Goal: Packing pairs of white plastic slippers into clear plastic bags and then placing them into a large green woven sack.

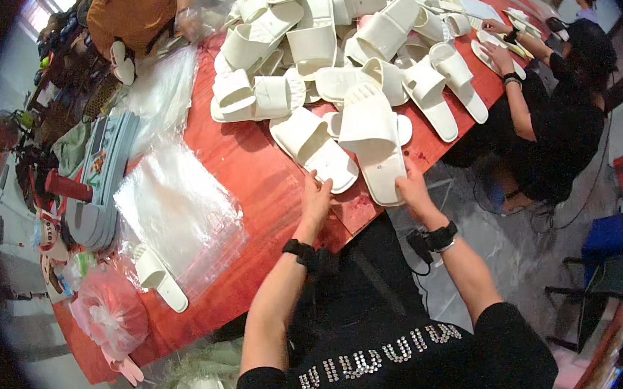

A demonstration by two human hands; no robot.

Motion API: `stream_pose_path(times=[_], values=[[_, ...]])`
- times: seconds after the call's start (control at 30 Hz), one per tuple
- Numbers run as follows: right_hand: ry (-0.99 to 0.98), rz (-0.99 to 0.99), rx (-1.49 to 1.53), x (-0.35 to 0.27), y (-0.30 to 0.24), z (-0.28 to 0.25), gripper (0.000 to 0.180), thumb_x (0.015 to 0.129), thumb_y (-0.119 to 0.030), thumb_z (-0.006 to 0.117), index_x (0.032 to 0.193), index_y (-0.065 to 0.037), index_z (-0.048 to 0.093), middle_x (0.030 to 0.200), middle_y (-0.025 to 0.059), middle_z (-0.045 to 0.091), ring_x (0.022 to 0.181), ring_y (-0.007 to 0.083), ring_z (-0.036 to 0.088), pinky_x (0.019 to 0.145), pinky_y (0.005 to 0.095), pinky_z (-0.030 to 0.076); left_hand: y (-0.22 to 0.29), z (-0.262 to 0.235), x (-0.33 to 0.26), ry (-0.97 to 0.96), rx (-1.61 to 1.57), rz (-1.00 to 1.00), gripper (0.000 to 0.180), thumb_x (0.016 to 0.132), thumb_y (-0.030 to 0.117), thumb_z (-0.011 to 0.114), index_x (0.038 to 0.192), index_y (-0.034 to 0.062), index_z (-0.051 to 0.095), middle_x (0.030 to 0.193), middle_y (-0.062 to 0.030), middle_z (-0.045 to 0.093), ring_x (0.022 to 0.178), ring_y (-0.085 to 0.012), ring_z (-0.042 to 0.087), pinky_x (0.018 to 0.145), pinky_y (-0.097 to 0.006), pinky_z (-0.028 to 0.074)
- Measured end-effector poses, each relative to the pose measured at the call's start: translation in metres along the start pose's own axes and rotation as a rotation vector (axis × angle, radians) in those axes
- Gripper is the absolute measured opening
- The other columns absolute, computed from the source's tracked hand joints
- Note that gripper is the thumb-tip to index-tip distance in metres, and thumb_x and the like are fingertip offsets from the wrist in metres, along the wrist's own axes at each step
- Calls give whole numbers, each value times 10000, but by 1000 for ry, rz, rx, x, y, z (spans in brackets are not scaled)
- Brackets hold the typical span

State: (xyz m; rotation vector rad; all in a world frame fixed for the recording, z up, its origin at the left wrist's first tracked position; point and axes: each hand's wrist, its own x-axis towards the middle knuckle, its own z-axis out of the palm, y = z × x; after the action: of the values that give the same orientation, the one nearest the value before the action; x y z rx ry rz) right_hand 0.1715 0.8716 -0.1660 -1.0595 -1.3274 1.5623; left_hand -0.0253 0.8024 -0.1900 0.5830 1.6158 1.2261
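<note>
- The left hand (317,198) is laid with its fingers stretched nearly flat on the heel end of a white moulded foam slide slipper (315,149) – nothing is gripped, only touched.
- That slipper is seen lying sole-down on the red-painted wooden table (249,170), close to the near edge, with its toe end pointed away.
- The right hand (410,189) is curled around the near end of a second white foam slide slipper (372,136); the thumb is pressed on one side and the fingers are folded behind, so the slipper is loosely clasped.
- The second slipper is found just beside the first, partly over the table edge, with its broad strap turned upward.
- A black strap is worn on each wrist.
- A big loose heap of white slide slippers (326,35) is spread over the far half of the table – it is touched by the two handled ones at its near fringe.
- A stack of clear plastic bags (178,207) is laid to the left, and a single white slipper (158,277) is set at its near corner.
- A bundle of pink plastic bags (109,311) is placed near the left corner.
- At the right edge, a person in black clothing (560,125) is seated with both hands on slippers.
</note>
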Motion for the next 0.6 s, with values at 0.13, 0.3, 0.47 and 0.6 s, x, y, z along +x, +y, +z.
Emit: stream_pose_path(times=[0.13, 0.3, 0.47, 0.6], values=[[3, 67, -149, -15, 6, 1, 470, 668, 19, 410, 1136, 14, 462, 1021, 72, 556, 922, 158, 538, 809, 246, 415, -36, -21, -5, 43, 11, 154, 593, 812, 122, 547, 1306, 37, 230, 973, -114, 490, 720, -152, 530, 538, -253, 448], [-126, 259, 60, -31, 2, 3, 491, 647, 33, 418, 1136, 9, 454, 1008, 70, 540, 932, 158, 521, 811, 246, 408, -14, -22, -41, -65, -276, -256, 608, 803, 84, 538, 1313, 61, 209, 1009, -109, 469, 699, -137, 514, 506, -235, 420], [-255, 370, 88, -39, 12, 16, 526, 620, 49, 411, 1144, 4, 418, 1025, 67, 510, 943, 158, 504, 810, 247, 403, -17, -11, -25, 186, -369, -240, 426, 830, 130, 530, 1186, 67, 305, 1045, -75, 489, 713, -155, 529, 495, -284, 441], [-215, 384, 104, -38, 14, 18, 505, 622, 50, 414, 1124, -8, 426, 972, 46, 504, 888, 135, 505, 774, 233, 409, -24, -29, -13, 212, -260, -297, 341, 841, 103, 520, 1144, 34, 379, 1009, -82, 535, 801, -187, 562, 635, -324, 496]])
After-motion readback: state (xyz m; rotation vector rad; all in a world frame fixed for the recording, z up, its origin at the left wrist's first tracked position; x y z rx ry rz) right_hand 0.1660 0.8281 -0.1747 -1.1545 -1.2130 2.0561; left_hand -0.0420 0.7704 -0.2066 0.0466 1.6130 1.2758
